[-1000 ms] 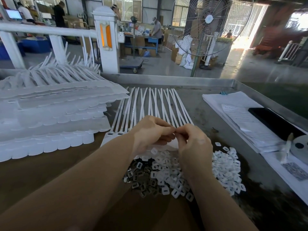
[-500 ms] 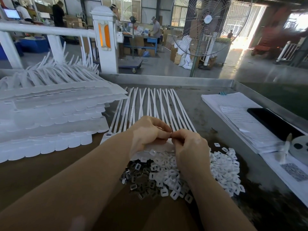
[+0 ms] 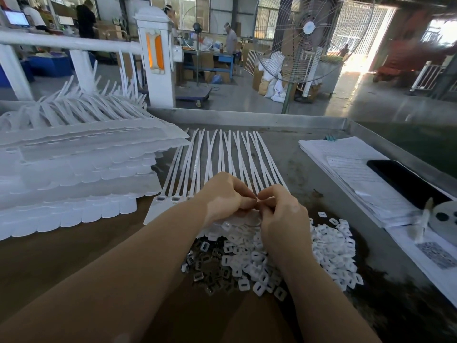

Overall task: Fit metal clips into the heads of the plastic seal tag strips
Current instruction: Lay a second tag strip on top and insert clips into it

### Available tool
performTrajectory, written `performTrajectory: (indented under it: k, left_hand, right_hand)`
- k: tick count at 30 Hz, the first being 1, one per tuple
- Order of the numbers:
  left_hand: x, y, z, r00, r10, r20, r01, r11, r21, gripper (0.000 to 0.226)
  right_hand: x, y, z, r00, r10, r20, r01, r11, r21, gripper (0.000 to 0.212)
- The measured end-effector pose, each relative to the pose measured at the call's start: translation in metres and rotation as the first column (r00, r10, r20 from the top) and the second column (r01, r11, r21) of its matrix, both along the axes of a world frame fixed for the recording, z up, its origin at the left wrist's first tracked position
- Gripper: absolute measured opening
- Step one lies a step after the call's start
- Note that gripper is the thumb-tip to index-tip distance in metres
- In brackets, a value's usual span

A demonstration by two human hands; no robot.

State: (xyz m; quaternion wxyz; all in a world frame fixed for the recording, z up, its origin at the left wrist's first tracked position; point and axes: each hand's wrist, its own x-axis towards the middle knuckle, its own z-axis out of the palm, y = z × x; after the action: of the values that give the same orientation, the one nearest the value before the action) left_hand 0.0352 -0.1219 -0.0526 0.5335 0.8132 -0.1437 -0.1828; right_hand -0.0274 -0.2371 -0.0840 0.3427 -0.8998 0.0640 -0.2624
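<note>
Two bare hands met over the near end of a joined row of white plastic seal tag strips [image 3: 222, 157] lying flat on the grey metal bench [image 3: 309, 174]; the left hand [image 3: 222, 196] had its fingers curled with thumb and forefinger pinched together, and the right hand [image 3: 279, 211] mirrored it, so both grips closed at one spot just above the strips' heads; whatever small piece sat between the fingertips was too small to tell; the strips' long tails fanned away toward the far edge of the bench, and two slotted heads [image 3: 168, 199] showed at the left end of the row, beside the left wrist; directly under and in front of the hands lay a loose heap of small white plastic square pieces [image 3: 329, 246], spreading to the right; touching that heap on its left was a darker scatter of small metal clips [image 3: 210, 266]; to the left, well apart from the hands, stood a tall stack of white seal tag sheets [image 3: 74, 169], tails pointing up and back; on the right lay a pile of white printed papers [image 3: 346, 164] with a black flat phone [image 3: 405, 181] on top of it; beyond the bench stood a large wire-guarded pedestal fan [image 3: 306, 40] on the workshop floor.
</note>
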Motion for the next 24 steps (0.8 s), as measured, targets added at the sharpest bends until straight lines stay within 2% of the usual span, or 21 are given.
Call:
performTrajectory:
  k: [8, 13, 17, 24]
  left_hand:
    - [0.004, -0.005, -0.006, 0.977, 0.152, 0.149, -0.159, 0.987, 0.033, 0.011]
    - [0.008, -0.011, -0.006, 0.948, 0.124, 0.292, -0.171, 0.975, 0.14, 0.009]
    - [0.01, -0.019, -0.004, 0.956, 0.088, 0.281, -0.138, 0.977, 0.162, 0.012]
    - [0.018, -0.029, -0.004, 0.977, 0.087, 0.195, -0.131, 0.966, 0.224, 0.012]
  right_hand:
    - [-0.002, 0.001, 0.001, 0.997, -0.069, -0.035, 0.066, 0.994, -0.083, 0.014]
    - [-0.002, 0.002, 0.003, 0.995, -0.081, -0.052, 0.077, 0.994, -0.081, 0.016]
    - [-0.003, 0.001, 0.003, 0.994, -0.096, -0.051, 0.093, 0.994, -0.057, 0.015]
    - [-0.005, 0.002, 0.007, 0.989, -0.136, 0.056, 0.134, 0.99, 0.044, 0.017]
